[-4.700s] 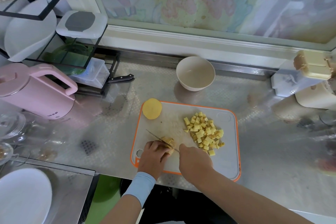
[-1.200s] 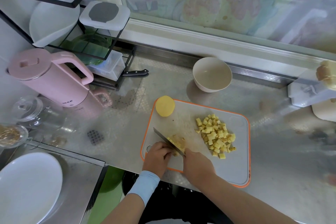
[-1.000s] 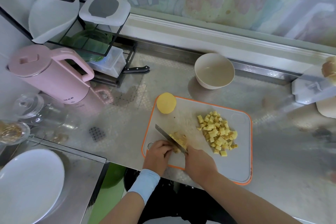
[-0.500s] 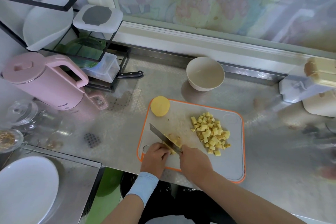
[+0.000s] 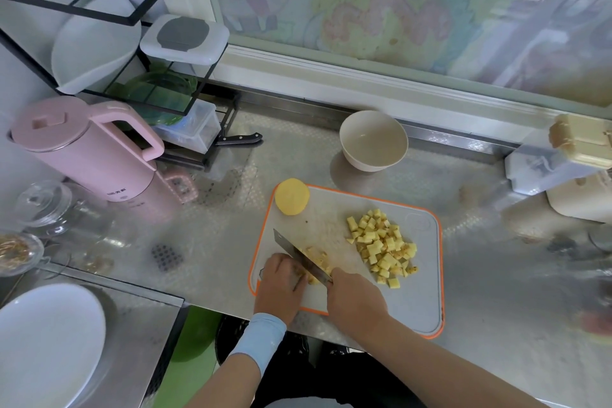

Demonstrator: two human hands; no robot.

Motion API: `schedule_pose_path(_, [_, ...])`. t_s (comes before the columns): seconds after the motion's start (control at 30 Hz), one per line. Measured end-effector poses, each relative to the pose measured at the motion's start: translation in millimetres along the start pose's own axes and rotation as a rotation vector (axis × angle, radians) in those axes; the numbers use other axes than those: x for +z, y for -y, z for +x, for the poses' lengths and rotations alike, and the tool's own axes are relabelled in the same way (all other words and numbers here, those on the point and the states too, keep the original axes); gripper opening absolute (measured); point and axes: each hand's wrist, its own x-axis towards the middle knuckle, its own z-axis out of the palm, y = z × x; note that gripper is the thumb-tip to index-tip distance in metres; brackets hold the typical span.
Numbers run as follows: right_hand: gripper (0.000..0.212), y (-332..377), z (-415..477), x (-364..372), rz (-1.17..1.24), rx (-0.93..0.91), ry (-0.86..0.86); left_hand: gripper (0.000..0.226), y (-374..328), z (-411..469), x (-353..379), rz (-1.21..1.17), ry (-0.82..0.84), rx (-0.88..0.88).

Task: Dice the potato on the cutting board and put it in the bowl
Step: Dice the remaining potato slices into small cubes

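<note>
A grey cutting board [image 5: 424, 305] with an orange rim lies on the steel counter. My right hand [image 5: 356, 300] grips a knife [image 5: 299, 255] whose blade rests across a cut potato piece [image 5: 318, 262] at the board's near left. My left hand [image 5: 280, 288] presses on that piece from the left, partly hiding it. A pile of yellow potato cubes [image 5: 382, 247] sits mid-board. A rounded potato half [image 5: 292, 196] lies at the far left corner. The cream bowl [image 5: 373, 140], with nothing in it, stands beyond the board.
A pink kettle [image 5: 86, 152] and a black rack [image 5: 132, 53] with plates stand at the left, with a second knife [image 5: 236, 140] under the rack. White plate [image 5: 46, 344] at near left. Containers [image 5: 563, 156] crowd the right edge.
The camera view has shifted slightly. Both hands stay at the board's near left, the knife working on the same potato piece; the cube pile and potato half have not moved.
</note>
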Motion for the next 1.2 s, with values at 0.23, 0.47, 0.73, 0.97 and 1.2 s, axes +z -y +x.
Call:
schedule_pose_path(0.23, [0.021, -15.0, 10.8, -18.0, 0.116, 0.078, -0.033, 0.009, -7.4, 25.1, -1.6, 0.021, 0.132, 0.031])
schedule_pose_path(0.47, [0.015, -34.4, 8.8, -38.5, -0.057, 0.047, -0.118, 0.013, -33.6, 47.6, -29.3, -0.087, -0.290, 0.071])
schedule_pose_path(0.73, [0.016, -40.8, -5.1, -54.0, -0.300, -0.105, -0.169, 0.032, -76.5, 76.3, -11.9, 0.229, 0.530, 0.254])
schedule_pose_path(0.97, [0.029, -57.2, -11.6, -66.8, -0.315, -0.179, -0.202, 0.026, -77.7, 95.3, -1.7, 0.254, 0.572, 0.058])
schedule_pose_path(1.2, [0.027, -71.8, -12.7, -75.1, -0.235, -0.152, -0.218, 0.028, -76.9, 100.7, -3.6, 0.262, 0.626, 0.104])
